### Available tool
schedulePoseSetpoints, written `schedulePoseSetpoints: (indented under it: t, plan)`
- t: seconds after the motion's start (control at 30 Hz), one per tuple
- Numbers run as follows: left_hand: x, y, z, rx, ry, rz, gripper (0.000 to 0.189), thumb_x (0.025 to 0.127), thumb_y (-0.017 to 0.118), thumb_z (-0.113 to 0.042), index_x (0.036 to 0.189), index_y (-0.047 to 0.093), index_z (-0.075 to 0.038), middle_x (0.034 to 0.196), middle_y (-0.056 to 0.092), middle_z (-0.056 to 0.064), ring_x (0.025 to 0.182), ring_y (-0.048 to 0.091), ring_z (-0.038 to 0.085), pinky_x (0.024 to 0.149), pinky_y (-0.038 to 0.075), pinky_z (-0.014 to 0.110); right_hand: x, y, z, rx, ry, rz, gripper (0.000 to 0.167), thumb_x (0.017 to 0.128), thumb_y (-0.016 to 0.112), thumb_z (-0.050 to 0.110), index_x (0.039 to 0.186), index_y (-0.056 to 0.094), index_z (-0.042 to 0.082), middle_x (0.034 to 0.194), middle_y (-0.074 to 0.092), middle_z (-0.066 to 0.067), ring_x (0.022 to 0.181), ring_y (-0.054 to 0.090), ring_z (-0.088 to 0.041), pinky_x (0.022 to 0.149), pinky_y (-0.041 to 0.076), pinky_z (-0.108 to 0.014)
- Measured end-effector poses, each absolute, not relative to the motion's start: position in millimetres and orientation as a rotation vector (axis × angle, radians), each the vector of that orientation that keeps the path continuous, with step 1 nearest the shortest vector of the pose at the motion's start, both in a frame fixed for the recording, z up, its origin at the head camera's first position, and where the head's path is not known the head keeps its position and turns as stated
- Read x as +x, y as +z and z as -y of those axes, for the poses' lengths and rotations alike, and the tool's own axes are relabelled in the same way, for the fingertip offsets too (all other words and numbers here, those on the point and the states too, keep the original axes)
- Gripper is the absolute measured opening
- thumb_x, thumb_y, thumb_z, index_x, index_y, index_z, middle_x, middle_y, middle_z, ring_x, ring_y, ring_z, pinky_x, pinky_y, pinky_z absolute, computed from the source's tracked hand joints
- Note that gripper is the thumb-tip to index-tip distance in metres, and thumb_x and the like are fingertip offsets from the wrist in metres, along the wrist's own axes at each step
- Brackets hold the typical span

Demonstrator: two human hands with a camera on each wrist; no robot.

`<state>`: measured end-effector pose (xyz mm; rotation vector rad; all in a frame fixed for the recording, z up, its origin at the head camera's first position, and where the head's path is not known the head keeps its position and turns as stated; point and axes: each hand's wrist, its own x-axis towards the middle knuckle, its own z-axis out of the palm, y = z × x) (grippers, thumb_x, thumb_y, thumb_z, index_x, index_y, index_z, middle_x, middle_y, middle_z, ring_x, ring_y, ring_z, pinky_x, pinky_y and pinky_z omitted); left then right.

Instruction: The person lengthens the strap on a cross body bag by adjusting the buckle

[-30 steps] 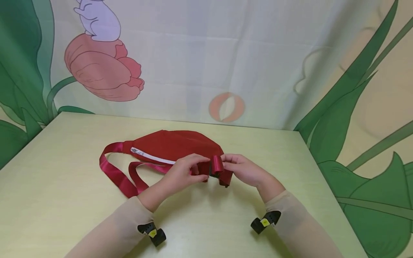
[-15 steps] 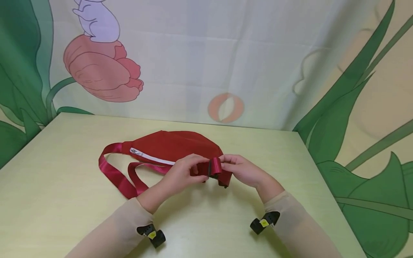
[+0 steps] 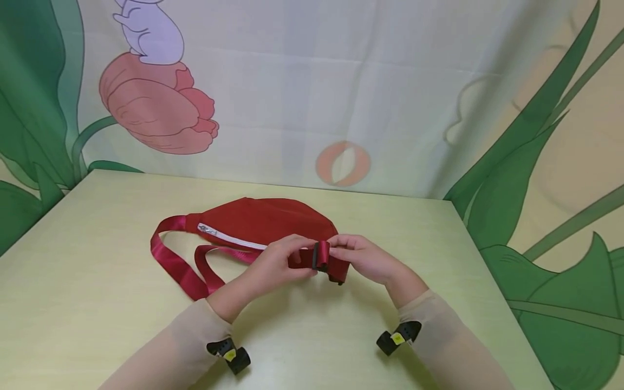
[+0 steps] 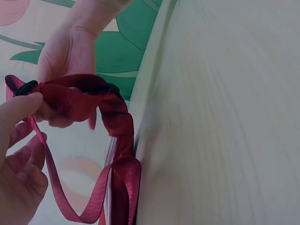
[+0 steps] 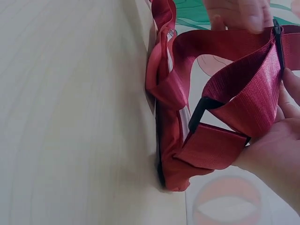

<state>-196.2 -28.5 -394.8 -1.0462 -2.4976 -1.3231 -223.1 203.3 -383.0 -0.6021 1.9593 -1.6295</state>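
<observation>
A red waist bag [image 3: 263, 216] with a white zipper lies on the table, its shiny red strap [image 3: 175, 265] looping out on the left. Near the bag's right end, my left hand [image 3: 278, 262] pinches the black strap slider [image 3: 315, 255] by its edges with thumb and fingers. From the other side, my right hand [image 3: 368, 257] pinches the strap loop [image 3: 324, 253] that stands up beside the slider. The right wrist view shows this loop running from the slider [image 5: 278, 44] to a second black buckle [image 5: 199, 114] close to the bag.
Both hands work above the pale table [image 3: 312, 341]. A printed cloth backdrop [image 3: 273, 108] hangs behind the table's far edge. On each sleeve sits a small black wrist camera, one left [image 3: 231, 355] and one right [image 3: 398, 338].
The strap loop has shifted slightly left and down and looks narrower. More of the slider shows between the hands. My right hand has edged left; the bag has stayed put.
</observation>
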Motion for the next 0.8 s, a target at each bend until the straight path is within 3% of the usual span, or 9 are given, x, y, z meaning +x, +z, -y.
schedulePoseSetpoints:
  t: [0.13, 0.33, 0.53, 0.8]
  plan:
    - [-195.4, -393.4, 27.8, -1.055, -1.323, 2.505, 0.038, 0.075, 0.079, -0.014, 0.110, 0.065, -0.011, 0.099, 0.058, -0.002, 0.073, 0.053, 0.012, 0.064, 0.049, 0.024, -221.9, -382.0, -202.1, -0.619, -1.618, -1.961, 0.027, 0.096, 0.051, 0.016, 0.115, 0.055, -0.003, 0.101, 0.063, -0.009, 0.090, 0.062, -0.024, 0.085, 0.047, -0.036]
    - [-197.8, -392.5, 30.6, -0.974, -1.219, 2.559, 0.034, 0.074, 0.079, -0.013, 0.106, 0.067, -0.010, 0.096, 0.058, -0.002, 0.070, 0.053, 0.011, 0.061, 0.047, 0.022, -223.1, -383.2, -207.0, -0.554, -1.607, -2.017, 0.026, 0.095, 0.053, 0.019, 0.112, 0.057, 0.000, 0.103, 0.061, -0.007, 0.099, 0.056, -0.024, 0.090, 0.042, -0.037]
    - [-198.4, -393.9, 29.4, -1.070, -1.197, 2.541, 0.036, 0.075, 0.079, -0.017, 0.107, 0.065, -0.010, 0.098, 0.057, -0.001, 0.069, 0.052, 0.010, 0.061, 0.047, 0.022, -223.1, -382.8, -204.9, -0.581, -1.603, -2.042, 0.027, 0.095, 0.053, 0.019, 0.112, 0.057, -0.001, 0.103, 0.060, -0.007, 0.101, 0.053, -0.024, 0.091, 0.041, -0.037]
    - [-201.5, -392.3, 40.3, -0.890, -0.887, 2.631, 0.026, 0.075, 0.079, -0.016, 0.097, 0.067, -0.011, 0.097, 0.059, -0.003, 0.071, 0.053, 0.009, 0.063, 0.047, 0.022, -222.0, -383.5, -206.6, -0.555, -1.603, -2.029, 0.021, 0.095, 0.053, 0.017, 0.109, 0.058, 0.002, 0.099, 0.061, -0.007, 0.093, 0.056, -0.023, 0.086, 0.043, -0.037]
